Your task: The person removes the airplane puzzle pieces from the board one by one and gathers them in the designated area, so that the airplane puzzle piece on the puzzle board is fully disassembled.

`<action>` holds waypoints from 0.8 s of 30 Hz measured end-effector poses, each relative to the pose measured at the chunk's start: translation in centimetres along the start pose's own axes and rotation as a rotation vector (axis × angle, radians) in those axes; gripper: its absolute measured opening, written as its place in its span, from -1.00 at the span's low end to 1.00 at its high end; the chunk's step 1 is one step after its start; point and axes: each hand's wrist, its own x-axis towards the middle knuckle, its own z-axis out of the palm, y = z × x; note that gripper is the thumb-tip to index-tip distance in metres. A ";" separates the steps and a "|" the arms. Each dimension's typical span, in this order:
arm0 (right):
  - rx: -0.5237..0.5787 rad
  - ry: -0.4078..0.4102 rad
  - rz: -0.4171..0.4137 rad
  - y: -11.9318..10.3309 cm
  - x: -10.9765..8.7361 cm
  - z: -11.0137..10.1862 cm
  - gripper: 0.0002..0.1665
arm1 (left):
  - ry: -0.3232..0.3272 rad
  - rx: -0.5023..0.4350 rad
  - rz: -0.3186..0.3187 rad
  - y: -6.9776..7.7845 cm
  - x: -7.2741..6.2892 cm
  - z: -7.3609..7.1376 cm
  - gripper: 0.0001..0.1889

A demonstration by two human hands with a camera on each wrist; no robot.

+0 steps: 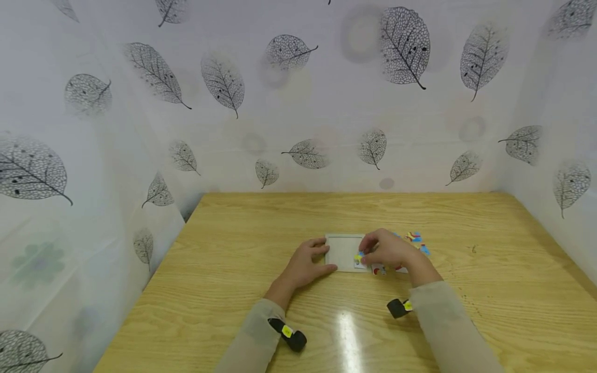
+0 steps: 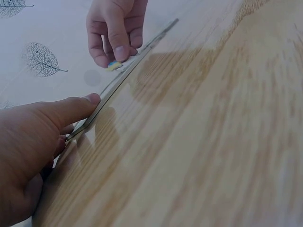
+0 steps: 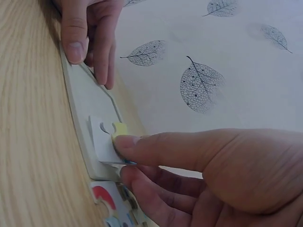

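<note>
A shallow white puzzle tray (image 1: 340,253) lies flat on the wooden table. My left hand (image 1: 304,263) holds it at its left end, the thumb along the near edge and the fingers at the left side. Over the tray's right part, my right hand (image 1: 389,249) pinches a puzzle piece (image 3: 102,142) between thumb and fingers. That piece is white with yellow and some blue, and it sits tilted against the tray floor in the right wrist view. Several loose puzzle pieces (image 1: 414,237) lie right of the tray, partly hidden beneath my right hand.
The wooden table (image 1: 233,233) spreads out around the tray. A pale cloth with leaf prints (image 1: 310,154) hangs behind it and at both sides. Black wrist devices (image 1: 294,339) sit at both sleeves, close above the tabletop.
</note>
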 end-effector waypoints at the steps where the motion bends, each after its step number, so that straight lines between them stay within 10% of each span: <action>1: -0.001 0.002 -0.002 0.1 0.0 -0.1 -0.81 | -0.001 0.002 0.000 0.0 0.0 0.0 -0.34; 24: 0.222 -0.104 -0.003 1.8 -1.5 -2.5 -0.59 | 0.000 -0.018 -0.004 -0.1 -0.1 0.1 -0.34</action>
